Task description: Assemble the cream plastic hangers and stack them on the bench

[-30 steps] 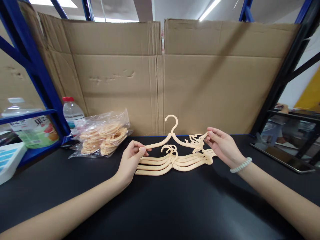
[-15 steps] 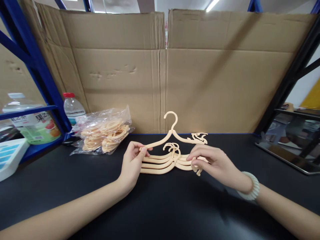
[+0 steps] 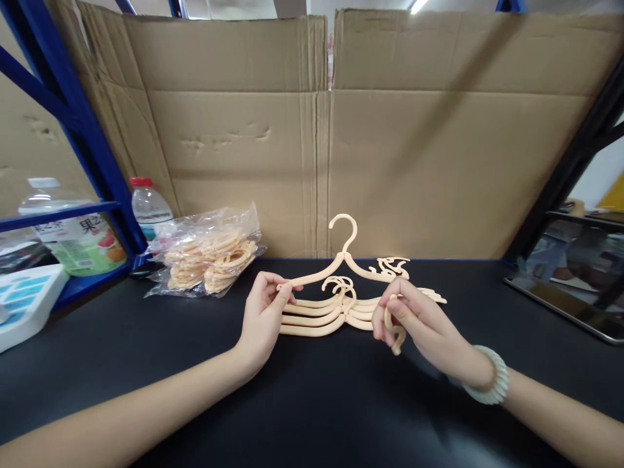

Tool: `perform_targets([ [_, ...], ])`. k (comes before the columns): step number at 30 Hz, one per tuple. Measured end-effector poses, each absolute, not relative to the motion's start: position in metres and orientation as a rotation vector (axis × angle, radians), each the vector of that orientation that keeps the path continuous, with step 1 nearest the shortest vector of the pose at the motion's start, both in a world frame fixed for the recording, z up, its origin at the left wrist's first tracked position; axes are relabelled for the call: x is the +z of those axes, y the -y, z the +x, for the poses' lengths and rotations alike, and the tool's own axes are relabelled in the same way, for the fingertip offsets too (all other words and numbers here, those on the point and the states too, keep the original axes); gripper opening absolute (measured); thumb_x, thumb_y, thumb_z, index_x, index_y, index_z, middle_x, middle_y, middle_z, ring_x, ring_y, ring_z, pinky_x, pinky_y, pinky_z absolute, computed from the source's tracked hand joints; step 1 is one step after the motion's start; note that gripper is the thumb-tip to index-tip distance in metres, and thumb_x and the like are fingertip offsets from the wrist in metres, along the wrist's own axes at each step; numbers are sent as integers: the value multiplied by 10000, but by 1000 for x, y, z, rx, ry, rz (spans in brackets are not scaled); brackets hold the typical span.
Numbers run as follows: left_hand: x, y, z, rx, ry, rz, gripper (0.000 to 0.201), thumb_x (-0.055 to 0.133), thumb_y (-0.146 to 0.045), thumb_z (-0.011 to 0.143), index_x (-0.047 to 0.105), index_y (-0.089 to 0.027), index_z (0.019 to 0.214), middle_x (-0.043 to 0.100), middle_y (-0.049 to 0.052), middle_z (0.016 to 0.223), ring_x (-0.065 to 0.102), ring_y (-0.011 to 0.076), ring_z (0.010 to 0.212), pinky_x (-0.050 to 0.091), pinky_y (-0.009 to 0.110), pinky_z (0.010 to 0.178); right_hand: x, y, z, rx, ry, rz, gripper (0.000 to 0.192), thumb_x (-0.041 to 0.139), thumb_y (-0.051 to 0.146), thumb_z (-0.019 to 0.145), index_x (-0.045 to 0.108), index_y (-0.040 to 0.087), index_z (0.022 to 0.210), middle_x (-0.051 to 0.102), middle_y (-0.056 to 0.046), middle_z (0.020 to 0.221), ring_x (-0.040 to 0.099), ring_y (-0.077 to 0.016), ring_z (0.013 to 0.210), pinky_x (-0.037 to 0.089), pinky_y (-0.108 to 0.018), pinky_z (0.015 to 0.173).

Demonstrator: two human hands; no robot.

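A cream plastic hanger (image 3: 341,257) is raised a little above a stack of several like hangers (image 3: 331,313) lying on the black table (image 3: 312,396). My left hand (image 3: 266,315) pinches the raised hanger's left arm tip. My right hand (image 3: 414,322) is off the hanger's right end and pinches a small cream curved clip (image 3: 392,325) just in front of the stack. A white coil band sits on my right wrist.
A clear bag of cream rings (image 3: 207,260) lies at the back left, beside a water bottle (image 3: 149,205) and a blue rack post. Cardboard sheets (image 3: 322,136) wall the back. A white box (image 3: 24,302) is far left, a metal tray (image 3: 565,302) right.
My right hand let go of the raised hanger's right end, came down toward me and now holds a small curved clip. The left hand kept its grip.
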State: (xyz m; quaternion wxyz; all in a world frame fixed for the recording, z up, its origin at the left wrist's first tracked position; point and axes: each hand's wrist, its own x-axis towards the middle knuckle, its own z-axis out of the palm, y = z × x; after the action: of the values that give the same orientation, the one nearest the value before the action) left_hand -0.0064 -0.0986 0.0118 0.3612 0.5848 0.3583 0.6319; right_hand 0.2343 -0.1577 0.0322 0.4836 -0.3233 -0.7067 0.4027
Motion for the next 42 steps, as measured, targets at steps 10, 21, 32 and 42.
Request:
perform_targets([
  [10, 13, 100, -7, 1614, -934, 1514, 149, 594, -294, 807, 471, -210, 806, 670, 10, 755, 569, 140, 625, 445, 275, 653, 50, 152, 252, 538, 1957, -948, 268, 454, 368, 952, 660, 242, 1065, 686, -74, 1036, 645, -207, 912, 522, -328, 764],
  [21, 12, 98, -7, 1614, -882, 1493, 152, 612, -270, 799, 477, -202, 804, 668, 5, 755, 558, 129, 617, 433, 261, 645, 61, 142, 274, 426, 1794, -1142, 313, 486, 466, 912, 605, 194, 1013, 495, 22, 627, 424, -110, 496, 368, -238, 452],
  [32, 10, 96, -8, 1538, -870, 1481, 184, 653, -282, 797, 494, -191, 779, 662, -6, 718, 560, 130, 647, 438, 260, 674, 67, 131, 292, 72, 1759, -1157, 338, 470, 421, 927, 711, 186, 891, 605, -48, 795, 559, -172, 735, 467, -309, 671],
  [42, 12, 96, -7, 1546, -852, 1469, 204, 664, -259, 773, 471, -191, 764, 703, 13, 745, 558, 121, 628, 425, 244, 652, 72, 125, 309, 793, 1458, -1208, 305, 798, 347, 630, 690, 129, 815, 664, -44, 756, 594, -111, 587, 518, -245, 558],
])
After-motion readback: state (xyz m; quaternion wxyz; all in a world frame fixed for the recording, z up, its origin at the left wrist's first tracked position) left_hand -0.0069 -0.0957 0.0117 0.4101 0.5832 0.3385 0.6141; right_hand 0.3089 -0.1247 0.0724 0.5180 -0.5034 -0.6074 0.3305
